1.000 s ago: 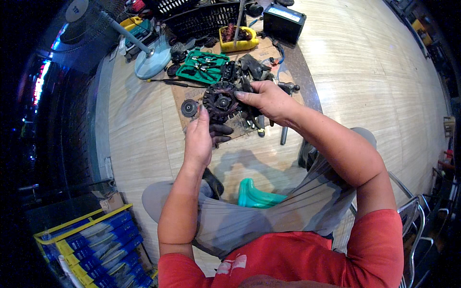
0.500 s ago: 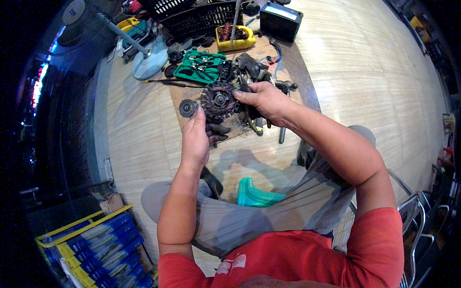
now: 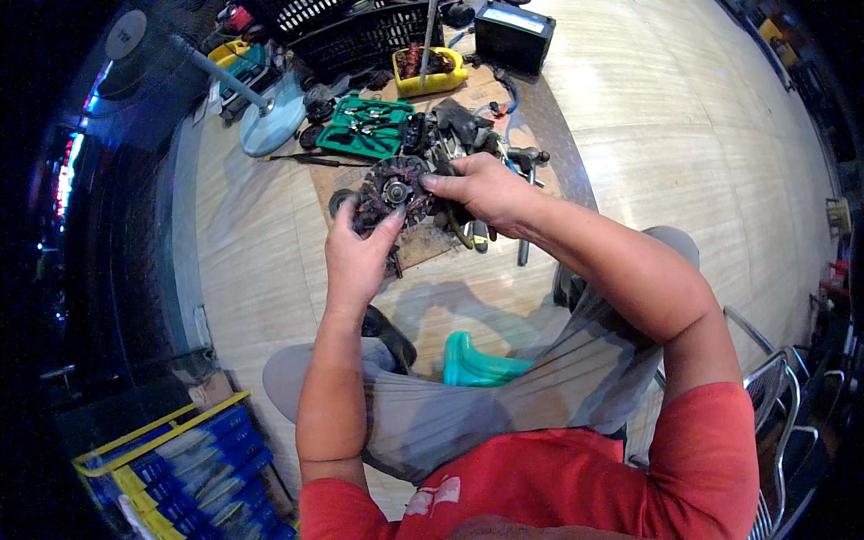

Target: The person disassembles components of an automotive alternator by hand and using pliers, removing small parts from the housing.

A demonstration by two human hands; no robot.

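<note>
A round, dark motor part (image 3: 396,191) with windings around a metal hub is between my hands, above the cardboard. My right hand (image 3: 490,193) grips its right edge, thumb on top and fingers hidden underneath. My left hand (image 3: 355,256) is at its lower left side, the thumb pressed near the hub and the other fingers curled around the left edge. Beside those left fingers, a small dark disc (image 3: 339,200) is partly hidden. Just beyond lies an open green tool case (image 3: 367,126) with several pliers in it.
Cardboard (image 3: 423,247) covers the work spot, with a hammer (image 3: 529,158) and dark loose parts on the right. Farther back stand a cut yellow container (image 3: 432,79), a black battery (image 3: 513,38) and a black crate (image 3: 360,45). A fan's pale base (image 3: 273,121) is at left. A green stool (image 3: 481,362) shows between my knees.
My left thumb has shifted from beside the small disc onto the motor part near its hub. The motor part has moved slightly left, with my right hand still gripping it.
</note>
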